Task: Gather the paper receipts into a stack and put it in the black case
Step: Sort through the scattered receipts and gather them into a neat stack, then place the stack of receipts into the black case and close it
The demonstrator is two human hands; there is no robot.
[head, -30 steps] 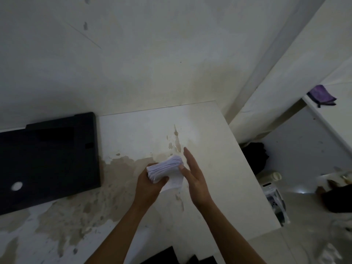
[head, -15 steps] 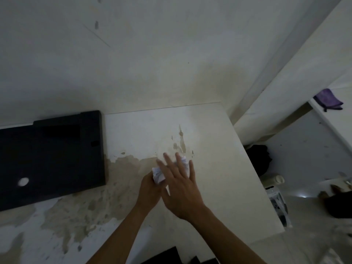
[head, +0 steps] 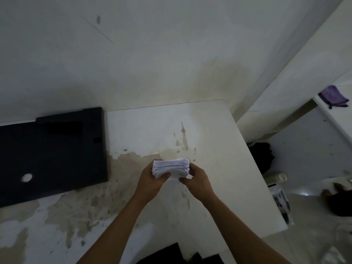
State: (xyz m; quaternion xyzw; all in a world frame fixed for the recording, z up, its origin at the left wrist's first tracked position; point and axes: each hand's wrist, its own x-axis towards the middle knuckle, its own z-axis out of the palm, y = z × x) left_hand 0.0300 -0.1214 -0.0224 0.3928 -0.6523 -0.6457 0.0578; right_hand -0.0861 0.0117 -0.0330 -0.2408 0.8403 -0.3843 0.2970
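The stack of receipts [head: 171, 168] is held between both hands just above the tabletop [head: 219, 149], over the brown stained patch near its middle. The stack is thick, with its layered edges turned toward the camera, and the sheets are not fully even. The left hand [head: 152, 181] grips the left end of the stack: its thumb lies across the front lower edge and the other fingers are curled behind the paper. The right hand [head: 197, 181] holds the right end, with the fingers bent around the side of the stack and the thumb under its lower corner. Both forearms come up from the bottom edge and draw toward each other at the stack, wrists nearly straight.

The black case [head: 51, 155] lies flat on the tabletop, well apart from the stack on its left side, with one edge against the wall [head: 152, 54]. To the right of the stack, beyond the tabletop edge, a purple cloth [head: 334, 96] lies on a white ledge.
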